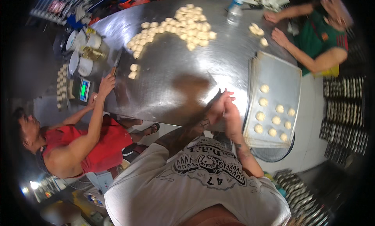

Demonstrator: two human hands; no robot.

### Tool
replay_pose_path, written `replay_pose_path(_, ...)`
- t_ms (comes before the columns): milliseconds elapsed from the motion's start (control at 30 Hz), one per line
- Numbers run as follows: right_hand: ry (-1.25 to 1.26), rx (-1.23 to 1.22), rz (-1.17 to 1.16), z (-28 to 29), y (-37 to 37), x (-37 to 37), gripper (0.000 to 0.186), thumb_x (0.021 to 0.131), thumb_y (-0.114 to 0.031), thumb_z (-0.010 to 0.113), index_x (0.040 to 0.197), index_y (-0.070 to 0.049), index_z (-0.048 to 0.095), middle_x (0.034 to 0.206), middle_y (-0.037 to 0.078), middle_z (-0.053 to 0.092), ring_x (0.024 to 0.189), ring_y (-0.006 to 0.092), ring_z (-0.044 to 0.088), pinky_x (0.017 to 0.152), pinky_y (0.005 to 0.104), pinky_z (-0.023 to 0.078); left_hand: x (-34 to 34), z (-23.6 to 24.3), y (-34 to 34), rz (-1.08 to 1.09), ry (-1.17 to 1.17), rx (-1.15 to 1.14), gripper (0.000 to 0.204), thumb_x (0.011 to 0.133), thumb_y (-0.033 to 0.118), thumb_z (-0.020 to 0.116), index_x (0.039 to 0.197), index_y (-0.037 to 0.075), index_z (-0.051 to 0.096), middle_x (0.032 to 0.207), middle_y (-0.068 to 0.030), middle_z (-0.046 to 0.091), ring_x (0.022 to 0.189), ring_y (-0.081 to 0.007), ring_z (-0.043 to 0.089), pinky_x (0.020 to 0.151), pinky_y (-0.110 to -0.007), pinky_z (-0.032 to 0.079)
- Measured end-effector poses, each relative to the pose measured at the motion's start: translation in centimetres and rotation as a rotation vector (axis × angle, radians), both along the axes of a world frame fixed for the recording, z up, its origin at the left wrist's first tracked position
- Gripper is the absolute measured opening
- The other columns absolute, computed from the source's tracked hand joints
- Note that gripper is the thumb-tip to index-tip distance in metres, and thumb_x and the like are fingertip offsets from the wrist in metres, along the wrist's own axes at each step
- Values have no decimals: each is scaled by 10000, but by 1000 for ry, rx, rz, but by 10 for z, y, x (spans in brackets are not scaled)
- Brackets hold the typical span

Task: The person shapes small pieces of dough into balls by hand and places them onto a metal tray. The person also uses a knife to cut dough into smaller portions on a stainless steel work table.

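Observation:
My left hand (215, 109) and my right hand (231, 116) are pressed together over the near edge of the steel table (168, 77). Fingers of the left hand stretch out past the palm. The right hand is smeared by motion, and anything between the palms is hidden. Just to the right lies a stack of metal baking trays (283, 75), its top one bearing several round dough balls (276, 120) on its nearer half. A large cluster of dough pieces (191, 25) sits at the table's far side, with a few dough pieces (133, 71) apart from it.
At left, a person in red (103, 148) has one hand at a knife (116, 64) beside a digital scale (84, 89) and white tubs (86, 66). At right, a person in green (318, 36) reaches near dough balls (256, 29). A clear bottle (234, 13) stands far back; filled racks (343, 108) stand right.

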State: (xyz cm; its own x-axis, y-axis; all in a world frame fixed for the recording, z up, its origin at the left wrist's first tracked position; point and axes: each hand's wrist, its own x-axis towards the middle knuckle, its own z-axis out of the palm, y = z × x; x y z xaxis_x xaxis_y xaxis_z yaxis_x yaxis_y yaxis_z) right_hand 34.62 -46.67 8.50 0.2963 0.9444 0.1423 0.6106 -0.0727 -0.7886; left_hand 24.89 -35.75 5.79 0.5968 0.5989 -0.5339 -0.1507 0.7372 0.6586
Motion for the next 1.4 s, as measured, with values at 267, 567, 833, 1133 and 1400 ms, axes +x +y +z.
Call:
replay_pose_path(267, -242, 6, 57, -2, 315, -90, 497, 1032, -377, 676, 1406, -50, 657, 1316, 232, 684, 1081, 414, 708, 903, 504, 576, -159, -36, 171, 539, 377, 541, 498, 1048, 444, 692, 1395, 97, 613, 1343, -85, 655, 1284, -217, 603, 1052, -386, 494)
replay_pose_path(567, 17, 199, 131, 41, 407, -139, 274, 1026, -246, 725, 1016, 22, 665, 861, 93, 666, 869, 143, 582, 781, 336, 501, -88, -112, 326, 568, 1012, 1048, 238, 1055, 344, 559, 1111, 169, 711, 1147, -73, 657, 1167, -281, 577, 1049, -496, 336)
replay_pose_path(833, 661, 4, 11, -49, 147, -133, 353, 1022, -130, 744, 1283, -8, 540, 1100, 75, 617, 986, 143, 587, 882, 312, 511, -209, -83, 197, 448, 405, 860, 362, 1005, 283, 785, 1224, 64, 599, 1170, -159, 701, 1090, -295, 709, 915, -429, 569)
replay_pose_path(1133, -411, 184, 312, -73, 129, -159, 422, 855, -4, 646, 1274, -29, 695, 1103, 216, 654, 1039, 418, 606, 911, 516, 488, -281, -84, 109, 84, 1214, 1365, 281, 1031, 279, 686, 1238, 91, 666, 1157, -93, 680, 1079, -247, 668, 1012, -395, 472)
replay_pose_path(1400, -403, 166, 690, -93, 97, -99, 329, 875, -13, 642, 1178, -79, 753, 1061, 154, 672, 1029, 358, 624, 884, 492, 474, -343, -100, 64, -104, 890, 1608, 265, 978, 113, 665, 1238, 87, 710, 1125, -59, 673, 1092, -213, 635, 973, -404, 438)
